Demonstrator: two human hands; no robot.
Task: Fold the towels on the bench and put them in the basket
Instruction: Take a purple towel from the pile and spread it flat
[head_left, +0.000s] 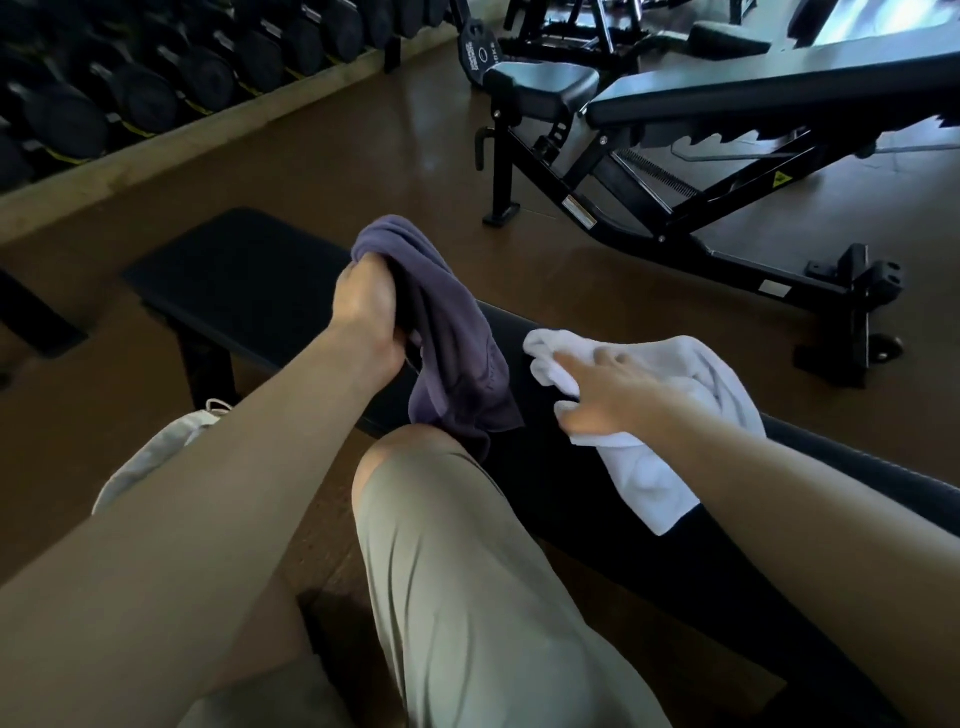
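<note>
Surface: the long black padded bench (249, 275) runs from the upper left to the lower right, and both towels are on or over it.
Adjustable bench: a second black bench (727, 98) stands on the brown floor behind, well apart from the towels, with its back pad tilted up to the right.
Dumbbell rack: rows of dark dumbbells (156, 78) lie along the upper left.
Knee: a knee in light shorts (441, 519) is just in front of the surface.
White towel: the white towel (670, 415) lies crumpled on the surface, its long axis going from the upper left to the lower right, and its lower end hangs over the near edge.
Purple towel: the purple towel (447, 332) is lifted above the surface, bunched at the top, and hangs down long toward the near edge.
White bag: a white fabric bag (150, 457) stands on the floor at the left; what is inside I cannot tell.
Left hand: the left hand (369, 312) grips the top of the purple towel, fingers curled round the cloth.
Right hand: the right hand (608, 389) rests on the white towel with fingers spread and fairly straight.
</note>
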